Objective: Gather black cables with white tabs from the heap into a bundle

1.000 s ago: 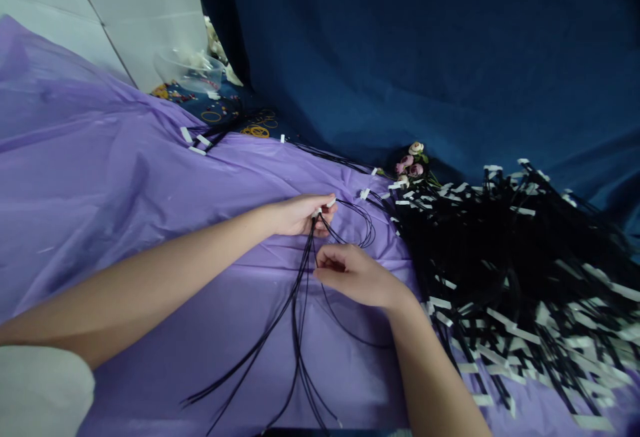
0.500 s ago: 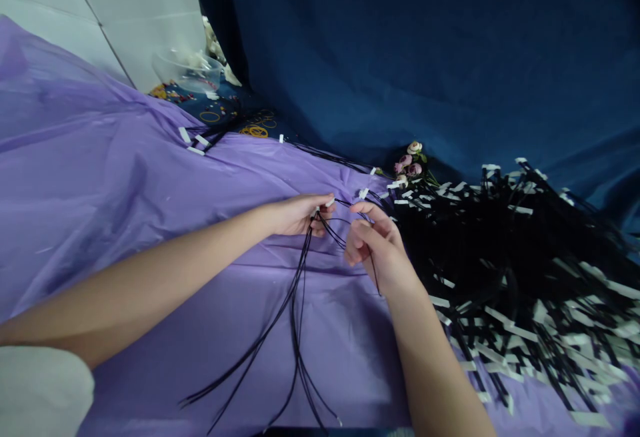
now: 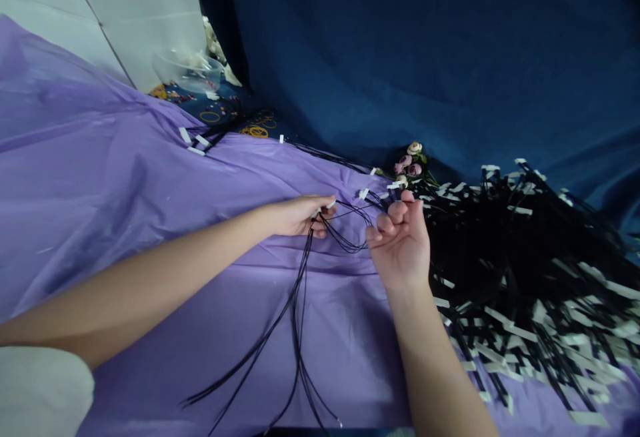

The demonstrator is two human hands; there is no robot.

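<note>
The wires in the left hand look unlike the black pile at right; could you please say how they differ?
The held wires are few, the pile dense. The left hand grips the held wires; the pile lies on the purple sheet. Both combine black strands with white pieces.

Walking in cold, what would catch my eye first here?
Probably the big heap of black, white-tabbed strands, filling the right side. Next, mid-picture, the left hand grips white-ended black cords, while the right hand curls near the heap. Just beyond it sit small pink and cream flowers.
</note>
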